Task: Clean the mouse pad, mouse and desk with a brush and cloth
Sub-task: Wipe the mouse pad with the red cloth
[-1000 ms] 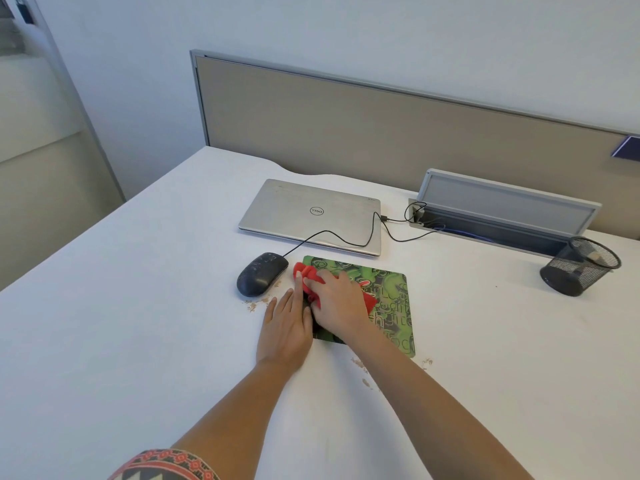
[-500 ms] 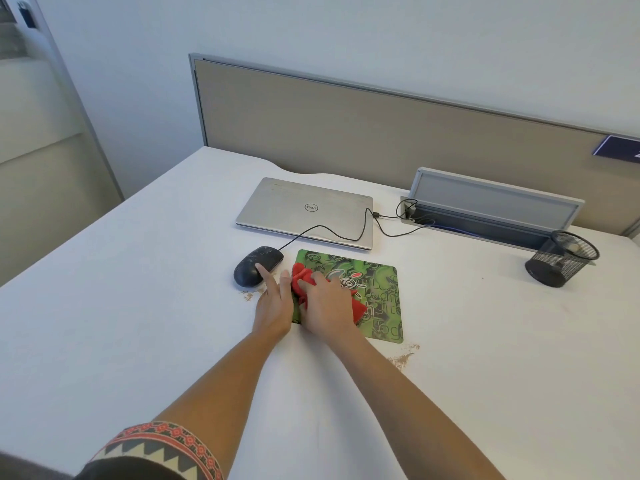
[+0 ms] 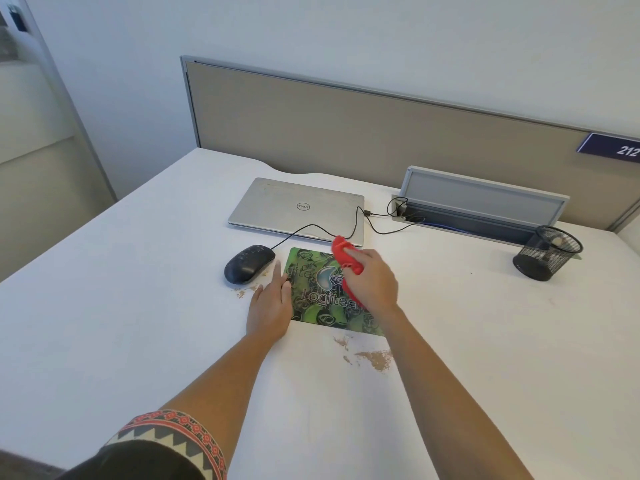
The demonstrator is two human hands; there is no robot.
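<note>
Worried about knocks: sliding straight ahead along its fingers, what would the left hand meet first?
Likely the mouse cable, just beyond the left hand, which points between mouse and mouse pad; then the closed laptop.

A closed silver laptop (image 3: 298, 206) lies flat at the far middle, logo up. Just right of it sits a cable box (image 3: 485, 202) with its grey lid tipped up. A black cable (image 3: 369, 213) runs from the box's left end across the laptop's right corner. Further right stands a black mesh cup (image 3: 547, 252) with something small and pale inside. Behind them runs a beige partition (image 3: 346, 133), which carries a blue sign (image 3: 613, 148) reading 212 at its right end.
</note>
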